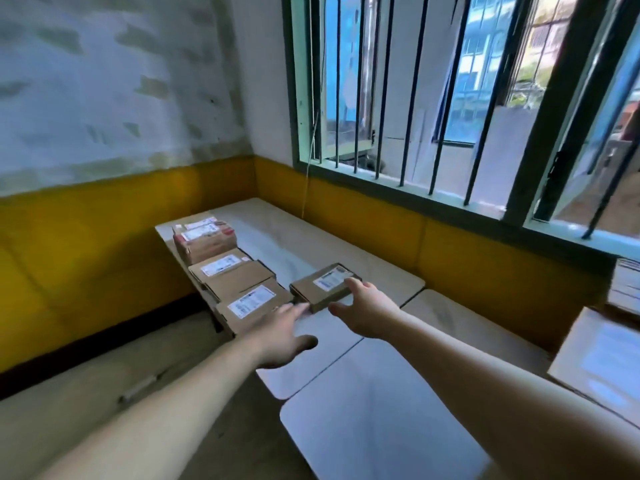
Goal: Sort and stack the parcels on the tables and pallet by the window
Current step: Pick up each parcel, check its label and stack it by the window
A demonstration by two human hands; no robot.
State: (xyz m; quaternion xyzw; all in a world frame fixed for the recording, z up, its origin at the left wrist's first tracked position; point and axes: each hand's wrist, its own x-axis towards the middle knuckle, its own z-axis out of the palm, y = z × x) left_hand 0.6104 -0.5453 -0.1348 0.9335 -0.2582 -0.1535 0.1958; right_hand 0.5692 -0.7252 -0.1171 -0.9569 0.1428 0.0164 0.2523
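Observation:
A flat brown parcel [320,285] with a white label lies on the pale table [277,237] near its front edge. My right hand [367,311] rests on the parcel's near right corner, fingers straight, thumb spread. My left hand [284,336] reaches toward the parcel's left side with fingers straight, fingertips at its near left edge. A row of labelled brown parcels runs along the table's left edge: a taller one [205,241] at the back, a flat one [228,271] in the middle, another [251,306] closest to me.
A barred window [433,98] stands behind the table, above a yellow wall band [104,254]. Two more pale tabletops [374,410] adjoin in front. A large box [602,358] with a label sits at the right edge, with stacked items [627,285] behind it.

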